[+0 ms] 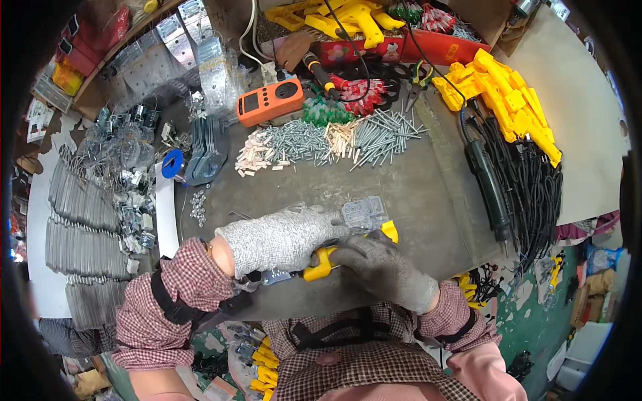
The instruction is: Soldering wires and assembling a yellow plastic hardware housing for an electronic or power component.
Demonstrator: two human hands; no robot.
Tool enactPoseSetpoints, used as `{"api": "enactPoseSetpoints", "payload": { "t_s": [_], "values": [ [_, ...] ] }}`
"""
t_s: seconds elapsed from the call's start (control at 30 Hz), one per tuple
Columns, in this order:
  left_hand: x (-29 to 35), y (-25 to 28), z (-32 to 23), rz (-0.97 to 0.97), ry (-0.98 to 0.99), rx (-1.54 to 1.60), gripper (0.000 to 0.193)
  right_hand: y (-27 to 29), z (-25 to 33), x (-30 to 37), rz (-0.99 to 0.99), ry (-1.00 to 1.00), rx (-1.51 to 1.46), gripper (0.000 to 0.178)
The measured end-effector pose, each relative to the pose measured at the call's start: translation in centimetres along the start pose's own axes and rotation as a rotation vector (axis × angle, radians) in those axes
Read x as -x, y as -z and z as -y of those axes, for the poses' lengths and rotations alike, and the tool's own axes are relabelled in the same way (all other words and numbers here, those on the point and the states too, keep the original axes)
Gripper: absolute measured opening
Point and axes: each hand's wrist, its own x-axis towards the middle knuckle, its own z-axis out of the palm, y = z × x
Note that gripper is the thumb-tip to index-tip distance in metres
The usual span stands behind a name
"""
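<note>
Both hands wear grey gloves and meet near the front edge of the dark work mat. My left hand, with a pale grey knitted sleeve over the forearm, closes on a yellow plastic housing. My right hand, in a darker, stained glove, is closed around the same housing; its fingers hide most of it. A flat bluish-grey metal piece shows under the left forearm, and I cannot tell whether it joins the housing. Just beyond the fingers lies a translucent moulded plastic piece.
Screws and long bolts lie in heaps beyond my hands, near an orange meter. At right are an electric screwdriver, black cables and yellow housings. Stacked metal plates stand left; small nuts lie nearer.
</note>
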Motion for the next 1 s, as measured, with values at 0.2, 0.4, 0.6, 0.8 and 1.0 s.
{"api": "enactPoseSetpoints", "payload": {
  "t_s": [0.2, 0.4, 0.6, 0.8, 1.0],
  "values": [
    [2.5, -0.7, -0.5, -0.106, 0.045, 0.007, 0.036, -0.5, 2.1, -0.7, 0.004, -0.009, -0.261, 0.036],
    [8.1, -4.0, -1.6, -0.355, 0.125, -0.344, 0.06, 2.6, 0.0, -1.7, 0.153, 0.028, 0.195, 0.037],
    [8.1, -7.2, -1.3, -0.559, 0.191, -0.298, 0.066, 5.9, -2.9, -3.1, 0.344, -0.109, -0.078, 0.044],
    [8.2, -7.1, -1.9, -0.673, 0.243, -0.182, 0.081, 6.8, -2.1, -7.1, 0.451, -0.136, -0.107, 0.055],
    [8.1, -7.2, -1.7, -0.677, 0.214, -0.182, 0.083, 5.6, -2.8, -9.1, 0.554, -0.097, -0.116, 0.061]
  ]
}}
